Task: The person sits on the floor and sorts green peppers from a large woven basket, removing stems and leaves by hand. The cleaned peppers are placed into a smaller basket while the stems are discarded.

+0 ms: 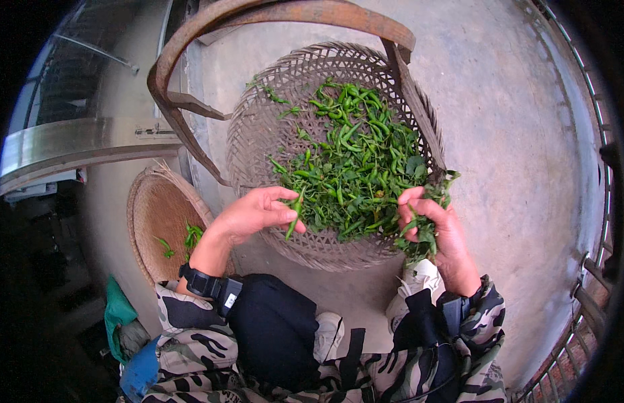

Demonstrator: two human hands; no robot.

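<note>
Between the thumb and fingers of my left hand (251,214) is a green chili pepper (296,214), held above the near left part of a large woven basket (251,151). My right hand (438,221) grips a leafy green sprig (423,234) at the basket's near right rim; leaves stick out above and below the fist. Inside the basket lies a heap of green chili peppers (350,141) mixed with leaves and stems, mostly toward the right and near side. To the left, a shallow woven tray (156,216) holds several green peppers (192,236), partly hidden by my left forearm.
A tall bent-wood handle (312,12) arches over the basket. Concrete floor (508,151) spreads to the right, up to a metal railing (589,322). At left are a door frame (90,146), a green cloth or bag (118,312) and a blue object (140,367). My white shoes (328,335) stand near the basket.
</note>
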